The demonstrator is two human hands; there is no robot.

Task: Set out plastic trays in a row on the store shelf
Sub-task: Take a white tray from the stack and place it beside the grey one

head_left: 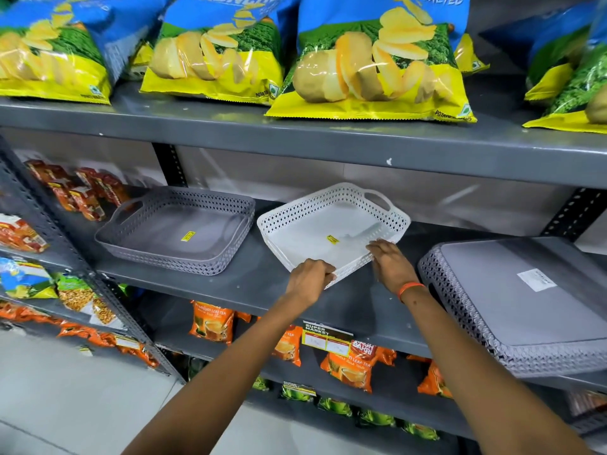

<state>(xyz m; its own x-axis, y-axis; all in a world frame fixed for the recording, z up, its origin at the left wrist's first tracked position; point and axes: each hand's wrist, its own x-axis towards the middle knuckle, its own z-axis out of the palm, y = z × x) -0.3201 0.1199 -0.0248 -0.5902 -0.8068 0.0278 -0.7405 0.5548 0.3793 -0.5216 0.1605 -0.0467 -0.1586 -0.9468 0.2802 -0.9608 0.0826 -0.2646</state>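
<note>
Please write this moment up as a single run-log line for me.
step: placing white perforated plastic tray | left hand: gripping near rim | right hand: on near corner | grey perforated plastic tray: already placed | tray: askew on grey metal shelf

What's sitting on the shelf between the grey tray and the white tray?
Nothing: in the head view, only bare shelf separates the grey tray from the white tray.

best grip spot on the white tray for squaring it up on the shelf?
Probably the white tray by its near rim, from the aisle side, as the left hand and right hand do now. It sits skewed, its handle cutout faces the back, and the grey tray crowds its left.
</note>
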